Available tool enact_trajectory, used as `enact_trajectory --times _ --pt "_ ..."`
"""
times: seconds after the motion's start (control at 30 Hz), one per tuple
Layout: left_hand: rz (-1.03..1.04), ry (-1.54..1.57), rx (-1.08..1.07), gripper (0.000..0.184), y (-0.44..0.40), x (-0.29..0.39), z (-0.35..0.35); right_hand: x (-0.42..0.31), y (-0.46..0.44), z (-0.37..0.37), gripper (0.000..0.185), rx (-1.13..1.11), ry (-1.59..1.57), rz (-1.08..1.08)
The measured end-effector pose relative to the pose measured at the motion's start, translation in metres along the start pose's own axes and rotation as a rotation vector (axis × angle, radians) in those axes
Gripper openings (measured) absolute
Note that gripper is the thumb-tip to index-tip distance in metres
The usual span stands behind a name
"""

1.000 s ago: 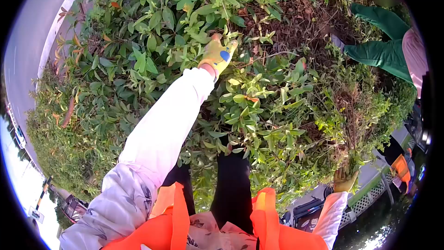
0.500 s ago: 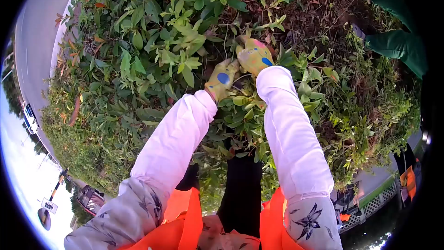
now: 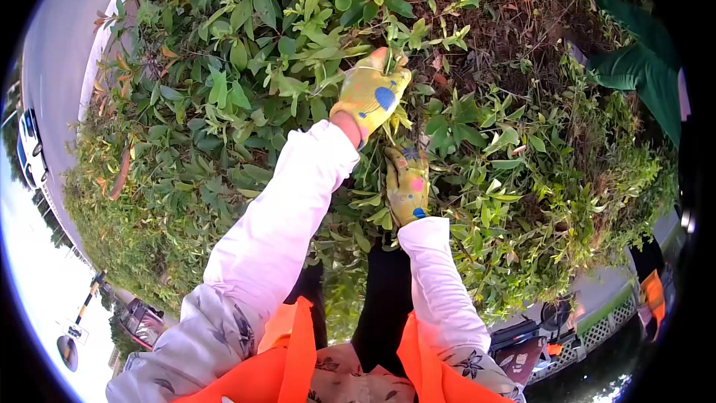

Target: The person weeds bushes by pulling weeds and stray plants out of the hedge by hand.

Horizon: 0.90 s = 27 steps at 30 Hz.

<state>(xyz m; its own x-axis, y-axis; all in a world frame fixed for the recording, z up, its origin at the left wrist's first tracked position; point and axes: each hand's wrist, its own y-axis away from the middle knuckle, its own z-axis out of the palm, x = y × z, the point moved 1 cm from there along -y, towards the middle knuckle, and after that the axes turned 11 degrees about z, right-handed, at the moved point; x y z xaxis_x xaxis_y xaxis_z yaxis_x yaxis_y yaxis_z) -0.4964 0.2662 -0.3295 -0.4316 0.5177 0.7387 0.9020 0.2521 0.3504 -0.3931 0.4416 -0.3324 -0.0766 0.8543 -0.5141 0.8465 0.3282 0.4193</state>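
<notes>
My left hand [image 3: 373, 93], in a yellow glove with blue spots, is closed round a thin green stem over the middle of the leafy shrubs [image 3: 246, 142]. Just below it and to the right is my right hand [image 3: 409, 190], in a matching glove, low among the leaves. Its fingers are bent round leafy stems [image 3: 391, 136], which run up toward my left hand. Leaves partly hide the right fingertips and where the stems are rooted.
Brown, dry litter and bare twigs [image 3: 514, 11] show at upper right. A person's green trouser leg [image 3: 634, 71] stands there. A road [image 3: 56, 52] with a white car [image 3: 30, 142] runs along the left. Lower right are a lattice fence [image 3: 597, 334] and an orange garment [image 3: 654, 295].
My hands have come apart. The left has moved up and right, and the right has dropped down toward my body, now below the left.
</notes>
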Motion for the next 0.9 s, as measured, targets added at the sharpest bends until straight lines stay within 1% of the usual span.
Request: enact_trajectory --times 0.03,0.1,0.13,0.17,0.2,0.23,0.3,0.4,0.47,0.53,0.6,0.67,0.77,0.83,0.87,0.9 --pt "-0.052 -0.125 -0.084 0.056 -0.02 -0.008 0.022 -0.001 0.001 0.003 0.023 0.0 -0.013 0.028" --pt "-0.271 -0.293 -0.376 0.052 -0.043 -0.022 0.058 -0.005 0.007 0.014 0.023 0.056 -0.049 0.045" --pt "-0.286 -0.411 -0.159 0.047 -0.045 -0.072 0.12 -0.011 0.009 0.019 0.025 0.072 -0.045 0.061" --pt "-0.306 -0.509 0.064 0.043 -0.045 -0.089 0.152 -0.018 0.011 0.025 0.026 0.086 -0.045 0.076" --pt "-0.355 -0.507 -0.135 0.043 -0.053 -0.117 0.168 -0.022 0.014 0.031 0.029 0.078 -0.019 0.096" --pt "-0.369 -0.487 -0.255 0.042 -0.056 -0.114 0.159 -0.023 0.016 0.039 0.028 0.084 0.035 0.094" --pt "-0.38 -0.467 -0.373 0.041 -0.065 -0.125 0.16 -0.023 0.013 0.039 0.027 0.099 -0.072 0.107" --pt "-0.426 -0.339 -0.452 0.04 -0.08 -0.142 0.15 -0.027 0.004 0.025 0.022 0.083 -0.204 0.133" --pt "-0.487 -0.112 -0.446 0.039 -0.092 -0.15 0.133 -0.027 0.001 0.025 0.021 0.072 -0.257 0.148" --pt "-0.552 0.079 -0.42 0.038 -0.098 -0.149 0.122 -0.027 0.0 0.024 0.02 0.073 -0.278 0.159" --pt "-0.589 0.189 -0.374 0.038 -0.099 -0.141 0.126 -0.028 -0.002 0.026 0.02 0.085 -0.319 0.156" --pt "-0.623 0.255 -0.322 0.037 -0.096 -0.131 0.14 -0.028 -0.001 0.03 0.018 0.13 -0.3 0.161" --pt "-0.682 0.301 -0.228 0.036 -0.085 -0.116 0.155 -0.028 -0.001 0.026 0.018 0.1 -0.261 0.151" --pt "-0.669 0.353 -0.116 0.034 -0.071 -0.112 0.155 -0.026 0.0 0.028 0.016 0.113 -0.283 0.158" --pt "-0.655 0.4 -0.012 0.036 -0.064 -0.121 0.163 -0.025 0.001 0.029 0.015 0.122 -0.298 0.153" --pt "-0.407 0.642 0.022 0.033 -0.057 -0.147 0.18 -0.023 0.002 0.029 0.015 0.128 -0.313 0.149"
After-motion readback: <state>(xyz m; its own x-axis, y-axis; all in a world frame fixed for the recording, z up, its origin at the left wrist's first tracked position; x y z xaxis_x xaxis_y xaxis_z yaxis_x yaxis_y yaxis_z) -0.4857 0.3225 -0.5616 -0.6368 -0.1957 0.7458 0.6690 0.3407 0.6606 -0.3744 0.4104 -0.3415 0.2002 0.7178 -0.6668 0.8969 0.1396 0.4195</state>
